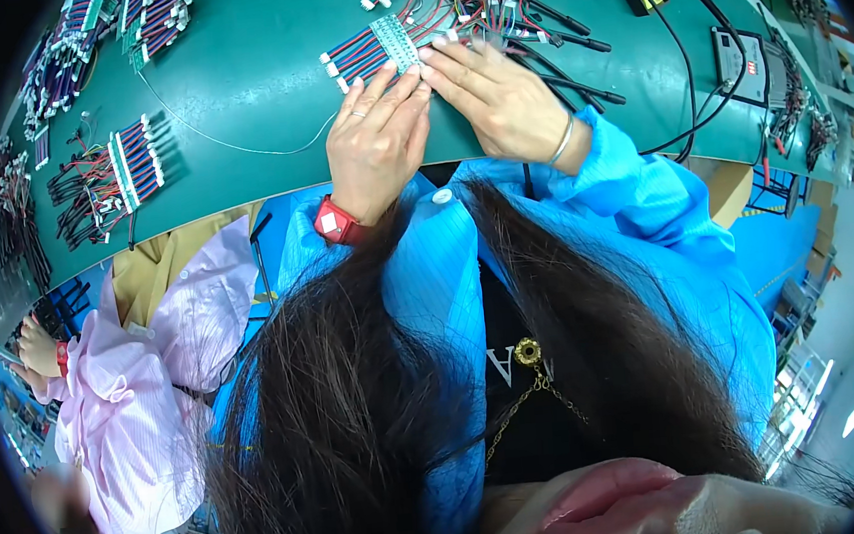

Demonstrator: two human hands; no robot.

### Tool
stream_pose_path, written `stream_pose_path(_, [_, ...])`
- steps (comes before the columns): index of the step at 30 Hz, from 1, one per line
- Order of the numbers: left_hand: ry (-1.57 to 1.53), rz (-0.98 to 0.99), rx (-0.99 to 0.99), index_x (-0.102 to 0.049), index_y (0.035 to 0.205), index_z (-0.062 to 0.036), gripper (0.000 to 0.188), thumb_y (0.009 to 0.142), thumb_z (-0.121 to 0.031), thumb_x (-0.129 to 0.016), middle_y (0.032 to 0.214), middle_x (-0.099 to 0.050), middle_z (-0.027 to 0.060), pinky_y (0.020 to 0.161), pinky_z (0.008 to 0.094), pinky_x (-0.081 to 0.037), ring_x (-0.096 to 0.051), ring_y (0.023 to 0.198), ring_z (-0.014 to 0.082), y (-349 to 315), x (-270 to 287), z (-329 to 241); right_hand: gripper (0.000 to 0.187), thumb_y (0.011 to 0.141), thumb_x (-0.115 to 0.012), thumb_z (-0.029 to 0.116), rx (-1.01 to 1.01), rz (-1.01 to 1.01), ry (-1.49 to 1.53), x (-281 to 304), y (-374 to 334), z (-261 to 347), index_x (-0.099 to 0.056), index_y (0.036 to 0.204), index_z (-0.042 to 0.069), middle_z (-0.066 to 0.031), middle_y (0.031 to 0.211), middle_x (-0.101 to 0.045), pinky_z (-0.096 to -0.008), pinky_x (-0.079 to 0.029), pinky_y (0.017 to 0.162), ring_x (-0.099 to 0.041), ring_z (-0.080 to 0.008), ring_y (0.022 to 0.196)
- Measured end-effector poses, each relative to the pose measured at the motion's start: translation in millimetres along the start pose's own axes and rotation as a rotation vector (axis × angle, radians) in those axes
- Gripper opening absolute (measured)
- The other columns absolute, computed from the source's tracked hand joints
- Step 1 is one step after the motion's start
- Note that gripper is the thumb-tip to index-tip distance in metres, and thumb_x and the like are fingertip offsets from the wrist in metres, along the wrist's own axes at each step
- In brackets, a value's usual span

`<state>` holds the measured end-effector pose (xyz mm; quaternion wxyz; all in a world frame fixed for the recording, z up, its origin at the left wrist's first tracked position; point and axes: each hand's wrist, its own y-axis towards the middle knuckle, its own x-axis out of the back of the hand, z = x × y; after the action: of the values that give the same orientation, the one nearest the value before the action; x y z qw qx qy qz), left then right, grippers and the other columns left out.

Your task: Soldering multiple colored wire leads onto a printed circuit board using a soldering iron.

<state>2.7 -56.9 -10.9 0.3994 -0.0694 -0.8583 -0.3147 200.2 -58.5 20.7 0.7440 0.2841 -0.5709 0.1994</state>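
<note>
A narrow green circuit board panel [394, 41] lies on the bench in front of me, with red, blue and black wires [355, 57] fanning from its left side to white plugs. My left hand [377, 145] is closed at the panel's near edge, fingertips on it. My right hand [510, 105] is at the panel's right edge, its leading fingertips drawn together close to the left ones. Whatever they pinch is too small to make out. Some right fingers are smeared by motion. Thin red and black leads [427, 6] run from the panel's right side, partly covered by my right hand.
Black rod-shaped parts on cables [568, 20] lie beyond my right hand. A wired panel [124, 170] rests at left, with more bundles [162, 17] behind. A grey box with a display [742, 66] and black cables [718, 18] occupy the right. A person in pink [147, 409] sits at left.
</note>
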Motion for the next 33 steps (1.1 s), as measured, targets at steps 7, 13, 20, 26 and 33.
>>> stream_pose_path(7, [0.001,0.015,0.008,-0.075,0.099,-0.0113,0.020,0.079,-0.007,-0.074,0.115,-0.073,-0.0015,0.099,0.0400,-0.049,-0.065,0.115,0.0207,3,3,-1,0.046,0.086,-0.059,0.005,0.059,-0.070,-0.146,-5,28,-39,-0.055,0.132,-0.001,-0.0175,0.142,-0.052,-0.0400,-0.042,0.107,-0.044,-0.0314,0.138])
stream_pose_path(13, [0.006,0.033,0.019,-0.076,0.098,-0.0114,0.020,0.079,-0.007,-0.074,0.115,-0.072,-0.0021,0.099,0.0391,-0.049,-0.065,0.116,0.0199,5,2,-2,0.053,0.095,-0.052,0.029,0.061,-0.101,-0.259,-24,31,-79,-0.049,0.140,0.003,-0.0152,0.148,-0.047,-0.0529,-0.035,0.107,-0.044,-0.0327,0.137])
stream_pose_path(20, [0.011,0.048,0.027,-0.075,0.102,-0.0120,0.024,0.078,-0.008,-0.075,0.118,-0.071,-0.0027,0.101,0.0387,-0.047,-0.063,0.118,0.0188,3,-1,1,0.054,0.092,-0.055,0.029,-0.086,-0.200,-0.084,-16,32,-71,-0.051,0.139,0.002,-0.0150,0.145,-0.049,-0.0495,-0.035,0.107,-0.048,-0.0318,0.132])
stream_pose_path(26, [0.018,0.075,0.015,-0.074,0.106,-0.0126,0.028,0.078,-0.010,-0.074,0.121,-0.070,-0.0031,0.103,0.0390,-0.046,-0.062,0.120,0.0184,-1,-2,3,0.064,0.091,-0.057,0.039,-0.172,-0.224,-0.113,-11,36,-68,-0.046,0.141,0.001,-0.0160,0.147,-0.047,-0.0531,-0.034,0.108,-0.048,-0.0337,0.131])
stream_pose_path(33, [0.032,0.047,-0.027,-0.074,0.107,-0.0127,0.029,0.078,-0.010,-0.074,0.121,-0.070,-0.0031,0.103,0.0393,-0.046,-0.061,0.120,0.0185,-1,-4,4,0.079,0.088,-0.058,0.052,-0.472,0.332,0.109,0,38,-73,-0.039,0.147,0.003,-0.0158,0.151,-0.042,-0.0618,-0.029,0.108,-0.043,-0.0358,0.135])
